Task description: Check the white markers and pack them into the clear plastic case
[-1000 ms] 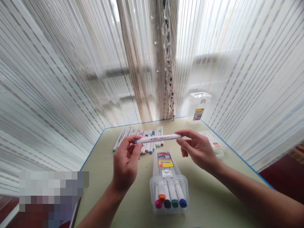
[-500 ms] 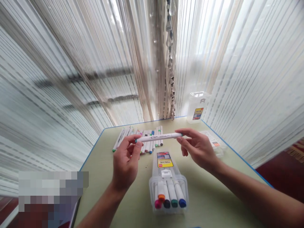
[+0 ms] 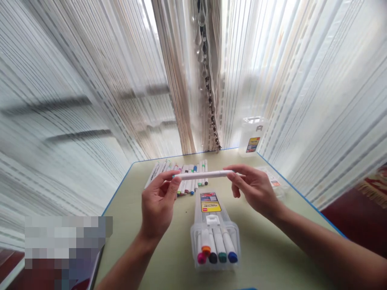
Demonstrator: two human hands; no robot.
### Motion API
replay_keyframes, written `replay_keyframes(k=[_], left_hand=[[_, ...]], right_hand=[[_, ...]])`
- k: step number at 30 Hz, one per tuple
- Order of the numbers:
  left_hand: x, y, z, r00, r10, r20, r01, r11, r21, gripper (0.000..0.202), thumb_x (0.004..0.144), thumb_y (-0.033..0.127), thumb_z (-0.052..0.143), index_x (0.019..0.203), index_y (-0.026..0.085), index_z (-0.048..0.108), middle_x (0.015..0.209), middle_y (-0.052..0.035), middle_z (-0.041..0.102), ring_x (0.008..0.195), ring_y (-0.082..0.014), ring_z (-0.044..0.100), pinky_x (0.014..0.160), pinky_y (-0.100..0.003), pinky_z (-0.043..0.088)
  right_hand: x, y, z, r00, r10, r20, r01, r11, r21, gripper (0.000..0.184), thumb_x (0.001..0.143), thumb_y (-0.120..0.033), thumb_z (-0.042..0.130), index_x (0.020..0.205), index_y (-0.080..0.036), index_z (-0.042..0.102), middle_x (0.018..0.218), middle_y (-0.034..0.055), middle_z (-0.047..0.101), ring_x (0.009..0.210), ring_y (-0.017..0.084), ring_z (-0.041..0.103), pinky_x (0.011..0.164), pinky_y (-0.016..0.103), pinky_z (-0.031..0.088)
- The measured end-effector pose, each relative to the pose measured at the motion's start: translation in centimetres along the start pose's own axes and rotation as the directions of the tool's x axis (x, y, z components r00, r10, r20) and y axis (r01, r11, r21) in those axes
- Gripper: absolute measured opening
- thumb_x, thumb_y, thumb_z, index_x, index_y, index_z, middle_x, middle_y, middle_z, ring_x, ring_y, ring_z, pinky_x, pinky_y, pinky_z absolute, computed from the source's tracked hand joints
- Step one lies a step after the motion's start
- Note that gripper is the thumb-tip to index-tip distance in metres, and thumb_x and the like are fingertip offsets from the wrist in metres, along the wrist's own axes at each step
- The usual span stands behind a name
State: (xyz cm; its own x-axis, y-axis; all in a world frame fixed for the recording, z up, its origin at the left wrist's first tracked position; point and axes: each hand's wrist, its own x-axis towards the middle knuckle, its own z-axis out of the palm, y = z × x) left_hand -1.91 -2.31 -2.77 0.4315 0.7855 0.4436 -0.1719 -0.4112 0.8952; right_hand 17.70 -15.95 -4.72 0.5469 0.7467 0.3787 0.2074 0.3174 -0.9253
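Observation:
A white marker [image 3: 202, 175] with teal at its ends is held level between both hands above the table. The fingers of my left hand [image 3: 159, 195] pinch its left end, and my right hand [image 3: 252, 185] pinches the right end. Below it lies a clear plastic marker case [image 3: 215, 227] with a yellow label, its near end toward me. Inside the case are several markers [image 3: 223, 241] with pink, orange, black, green and blue caps. Behind the held marker, a row of several loose white markers [image 3: 193, 185] lies on the table, partly hidden by my left hand.
The pale green table [image 3: 127, 225] has a blue edge. A clear case [image 3: 252, 137] stands upright at its far right corner, and another clear plastic piece [image 3: 273, 181] lies behind my right hand. String curtains [image 3: 136, 80] hang beyond, with a beaded strand [image 3: 208, 92].
The marker has been rolled between my fingers, so its printed text no longer faces me. My hands stay almost in place, and the view has shifted slightly.

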Motion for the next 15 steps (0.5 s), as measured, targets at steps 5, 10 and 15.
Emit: replay_keyframes(k=[5,10,15], left_hand=[[-0.04,-0.12,-0.12,0.998,-0.054,0.013,0.054,0.998,-0.023,0.023,0.087,0.035,0.071,0.097,0.015,0.073,0.057,0.0040,0.054,0.047,-0.0065,0.046,0.042,-0.017,0.037],[-0.06,0.00,0.00,0.997,-0.075,0.029,0.076,0.997,-0.026,0.023,0.084,0.035,0.075,0.096,0.014,0.071,0.062,0.0033,0.058,0.049,-0.0062,0.048,0.043,-0.017,0.039],[-0.06,0.01,-0.02,0.994,-0.097,0.050,0.097,0.995,0.012,0.024,0.082,0.033,0.077,0.096,0.014,0.069,0.063,0.0035,0.058,0.052,-0.0067,0.051,0.045,-0.016,0.040]], right_hand=[[0.09,-0.54,0.15,0.999,0.021,0.036,-0.021,1.000,-0.012,0.029,0.089,-0.045,0.070,0.086,-0.016,0.071,0.058,-0.0009,0.062,0.040,0.009,0.053,0.037,0.022,0.043],[0.22,-0.90,0.20,0.998,0.036,0.057,-0.034,0.999,-0.030,0.035,0.090,-0.048,0.067,0.077,-0.016,0.068,0.055,0.0007,0.063,0.040,0.009,0.053,0.039,0.022,0.043],[0.24,-0.65,0.20,0.998,0.030,0.053,-0.030,1.000,0.002,0.034,0.089,-0.048,0.069,0.077,-0.016,0.067,0.058,0.0010,0.064,0.040,0.009,0.053,0.038,0.022,0.043]])
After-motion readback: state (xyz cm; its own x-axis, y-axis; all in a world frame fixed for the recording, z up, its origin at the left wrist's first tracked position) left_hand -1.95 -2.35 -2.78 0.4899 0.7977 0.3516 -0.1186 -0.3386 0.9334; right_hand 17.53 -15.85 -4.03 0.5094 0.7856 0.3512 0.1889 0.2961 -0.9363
